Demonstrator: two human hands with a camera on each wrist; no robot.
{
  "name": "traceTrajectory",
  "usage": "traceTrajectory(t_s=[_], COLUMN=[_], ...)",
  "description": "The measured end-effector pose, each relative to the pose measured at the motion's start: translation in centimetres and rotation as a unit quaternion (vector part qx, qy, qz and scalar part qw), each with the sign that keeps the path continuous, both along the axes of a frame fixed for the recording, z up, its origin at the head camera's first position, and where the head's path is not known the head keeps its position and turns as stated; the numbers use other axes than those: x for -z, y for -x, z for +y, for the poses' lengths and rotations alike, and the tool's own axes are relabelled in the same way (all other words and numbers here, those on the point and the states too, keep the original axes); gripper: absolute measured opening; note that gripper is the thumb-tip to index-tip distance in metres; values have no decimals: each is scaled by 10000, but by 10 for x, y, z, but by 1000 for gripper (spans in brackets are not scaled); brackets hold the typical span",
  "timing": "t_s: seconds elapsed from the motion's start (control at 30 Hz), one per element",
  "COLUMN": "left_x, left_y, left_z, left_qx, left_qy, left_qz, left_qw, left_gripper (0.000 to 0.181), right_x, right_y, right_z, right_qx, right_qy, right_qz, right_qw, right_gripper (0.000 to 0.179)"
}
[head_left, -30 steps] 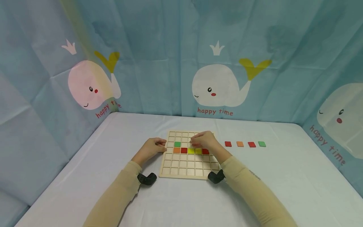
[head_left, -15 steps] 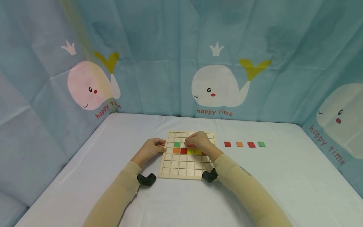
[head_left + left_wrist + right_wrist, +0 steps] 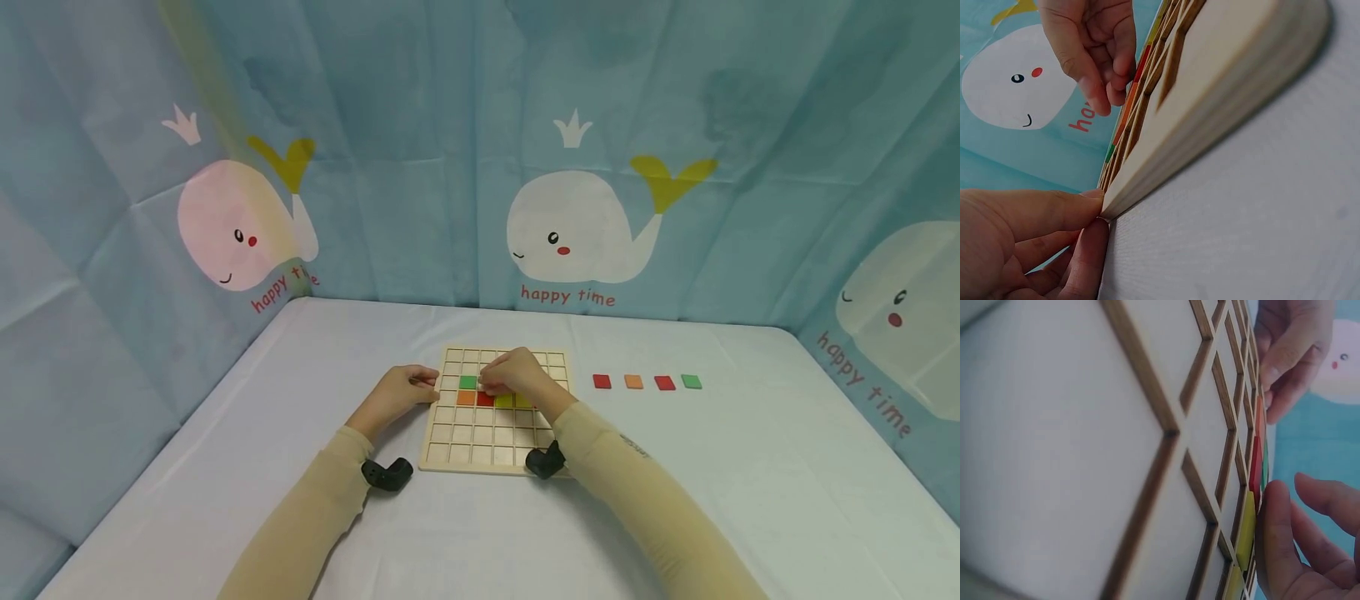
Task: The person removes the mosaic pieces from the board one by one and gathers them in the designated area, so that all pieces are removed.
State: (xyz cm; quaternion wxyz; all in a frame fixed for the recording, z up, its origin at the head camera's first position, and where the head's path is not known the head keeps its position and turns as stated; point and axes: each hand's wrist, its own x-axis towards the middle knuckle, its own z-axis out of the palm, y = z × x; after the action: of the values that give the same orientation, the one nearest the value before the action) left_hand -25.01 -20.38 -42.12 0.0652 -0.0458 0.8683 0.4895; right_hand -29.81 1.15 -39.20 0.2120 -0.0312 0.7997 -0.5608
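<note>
A square wooden grid board (image 3: 483,457) lies on the table, divided into shallow cells. My left hand (image 3: 396,395) pinches its left edge; in the left wrist view, the thumb (image 3: 1063,211) is on the top side and a finger (image 3: 1092,250) lies against the edge below. Over the board, my right hand (image 3: 517,373) is bent down, fingertips just right of a green tile (image 3: 468,382). Something reddish shows beneath those fingertips, but I cannot tell whether they hold a tile. Set in the row nearer me are an orange tile (image 3: 466,397), a red tile (image 3: 485,399) and yellow tiles (image 3: 504,401).
Right of the board, loose tiles lie in a line: red (image 3: 602,382), orange (image 3: 633,382), another red (image 3: 664,383) and green (image 3: 692,382). A white cloth covers the table (image 3: 480,533). Blue curtains (image 3: 405,225) with whale prints stand behind and at the sides.
My right hand has moved left across the board, from above the yellow tiles to just beside the green tile. The left hand and the loose tiles have stayed where they were.
</note>
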Motion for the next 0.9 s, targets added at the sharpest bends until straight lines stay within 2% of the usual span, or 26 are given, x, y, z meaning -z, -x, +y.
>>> traceTrajectory(t_s=[0.27, 0.57, 0.77, 0.9], left_x=[2, 3, 1, 1], left_y=[1, 3, 2, 2], left_z=[0, -2, -1, -1], left_qx=[5, 48, 7, 9], left_qy=[-32, 5, -11, 9], left_qz=[-42, -28, -35, -28], left_qw=[10000, 10000, 10000, 10000], left_gripper=[45, 46, 45, 45], right_x=[0, 3, 3, 3], right_y=[4, 9, 9, 10], right_z=[-6, -13, -16, -17], right_qx=[136, 124, 246, 189], right_qy=[-92, 178, -29, -166], right_qz=[-164, -223, -237, -189], right_qw=[9997, 9995, 9994, 9995], right_gripper=[19, 21, 26, 26])
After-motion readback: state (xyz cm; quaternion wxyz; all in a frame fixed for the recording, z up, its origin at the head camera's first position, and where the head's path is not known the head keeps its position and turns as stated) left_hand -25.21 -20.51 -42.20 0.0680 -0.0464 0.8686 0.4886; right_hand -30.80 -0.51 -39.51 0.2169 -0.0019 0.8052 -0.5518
